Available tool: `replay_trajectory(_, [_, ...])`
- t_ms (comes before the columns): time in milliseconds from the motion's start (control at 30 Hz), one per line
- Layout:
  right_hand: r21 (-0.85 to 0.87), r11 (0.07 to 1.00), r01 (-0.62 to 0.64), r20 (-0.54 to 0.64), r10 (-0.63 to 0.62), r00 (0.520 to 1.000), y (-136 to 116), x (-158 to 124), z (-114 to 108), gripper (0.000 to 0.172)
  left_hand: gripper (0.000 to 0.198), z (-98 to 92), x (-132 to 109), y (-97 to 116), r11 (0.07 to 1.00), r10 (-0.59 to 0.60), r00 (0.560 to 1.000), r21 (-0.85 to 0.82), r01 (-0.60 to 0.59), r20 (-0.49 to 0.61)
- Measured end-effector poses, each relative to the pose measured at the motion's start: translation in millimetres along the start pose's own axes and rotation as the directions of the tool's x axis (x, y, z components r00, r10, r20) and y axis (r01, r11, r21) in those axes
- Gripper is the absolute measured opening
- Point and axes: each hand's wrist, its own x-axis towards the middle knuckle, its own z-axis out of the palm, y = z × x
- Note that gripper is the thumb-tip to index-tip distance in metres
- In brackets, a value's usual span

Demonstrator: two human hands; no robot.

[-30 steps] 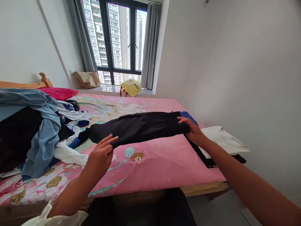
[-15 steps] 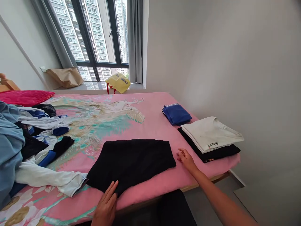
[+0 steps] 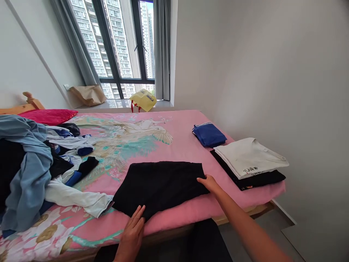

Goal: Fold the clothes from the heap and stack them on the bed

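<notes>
A folded black garment (image 3: 163, 185) lies flat near the front edge of the bed; I cannot make out its exact kind. My left hand (image 3: 132, 229) rests at its near edge, fingers stretched out and lying on the cloth. At the garment's right edge, my right hand (image 3: 209, 184) has its thumb on top and the fingers closed at the side, pinching the cloth. Close to the garment's left corner lies the end of a white piece of clothing (image 3: 79, 198).
A heap of loose clothes with a light blue garment (image 3: 32, 167) covers the bed's left side. On the right are a folded blue garment (image 3: 209, 134) and a stack topped by a white shirt (image 3: 249, 156). The pink bedsheet (image 3: 182, 123) runs to the windowsill, where a yellow bag (image 3: 143, 100) stands.
My right hand has moved left onto the garment's right edge and taken hold of it. My left hand stays at the near edge. The view has shifted slightly left.
</notes>
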Motion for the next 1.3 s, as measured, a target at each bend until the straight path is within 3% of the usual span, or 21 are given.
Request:
replay_trajectory(167, [0.015,1.0,0.015,0.024,-0.015,1.0,17.2,-15.8,-24.9,0.028,0.031,-10.6,-12.1,43.7,0.999,-0.014,0.999,0.035,0.012,0.045])
replay_trajectory(267, [-0.062,0.997,0.034,-0.074,-0.039,0.996,25.8,-21.5,-40.6,0.037,0.026,-19.2,-19.9,67.2,0.996,-0.075,0.995,0.059,0.071,0.064])
replay_trajectory(367, [-0.168,0.976,0.135,-0.249,-0.174,0.953,24.5,-25.0,-49.7,0.05,0.027,-32.6,-27.7,69.9,0.981,-0.184,0.983,0.068,0.184,0.0])
replay_trajectory(467, [-0.25,0.921,0.298,-0.292,-0.365,0.884,13.4,-29.7,-45.0,0.042,0.025,-49.1,-29.4,52.6,0.931,-0.355,0.926,0.037,0.362,-0.132])
replay_trajectory(567, [-0.37,0.785,0.497,-0.217,-0.593,0.775,-3.0,-43.3,-24.5,0.03,0.022,-63.1,-19.7,29.2,0.891,-0.439,0.875,0.025,0.453,-0.205])
replay_trajectory(633, [-0.4,0.693,0.6,-0.131,-0.691,0.711,-14.4,-62.7,-3.0,0.024,0.025,-66.8,-9.5,17.5,0.896,-0.428,0.887,0.046,0.441,-0.174])
replay_trajectory(700, [-0.363,0.633,0.684,-0.007,-0.736,0.677,-24.1,-91.6,24.3,0.018,0.035,-64.0,-0.7,10.2,0.884,-0.451,0.885,0.078,0.461,-0.114])
replay_trajectory(767, [-0.312,0.562,0.766,0.174,-0.759,0.628,-30.6,-126.3,56.7,0.014,0.05,-55.3,3.9,5.7,0.834,-0.538,0.839,0.093,0.543,-0.074])
replay_trajectory(833, [-0.279,0.532,0.799,0.281,-0.751,0.598,-33.1,-159.3,91.5,0.014,0.062,-44.4,4.7,2.5,0.745,-0.658,0.75,0.084,0.662,-0.069])
replay_trajectory(900, [-0.268,0.551,0.79,0.3,-0.732,0.612,-31.8,-183.9,124.6,0.021,0.065,-36.4,4.2,0.0,0.648,-0.756,0.651,0.066,0.759,-0.073])
replay_trajectory(967, [-0.292,0.59,0.753,0.269,-0.705,0.657,-28.6,-197.2,152.0,0.028,0.063,-34.2,5.7,-0.9,0.574,-0.813,0.577,0.067,0.816,-0.072])
replay_trajectory(1067, [-0.379,0.621,0.686,0.224,-0.657,0.72,-25.1,-200.6,177.7,0.034,0.062,-39.5,14.1,0.9,0.501,-0.86,0.509,0.123,0.856,-0.036])
replay_trajectory(1133, [-0.452,0.6,0.66,0.23,-0.637,0.736,-25.0,-198.0,185.2,0.038,0.065,-43.9,21.2,2.3,0.456,-0.887,0.462,0.16,0.875,-0.002])
replay_trajectory(1200, [-0.515,0.562,0.647,0.25,-0.624,0.741,-26.1,-195.3,187.5,0.04,0.063,-46.2,26.0,1.8,0.433,-0.9,0.434,0.148,0.889,0.027])
replay_trajectory(1300, [-0.549,0.538,0.64,0.27,-0.611,0.744,-26.7,-193.9,185.9,0.034,0.052,-45.8,24.8,-3.5,0.444,-0.896,0.442,0.084,0.892,0.048])
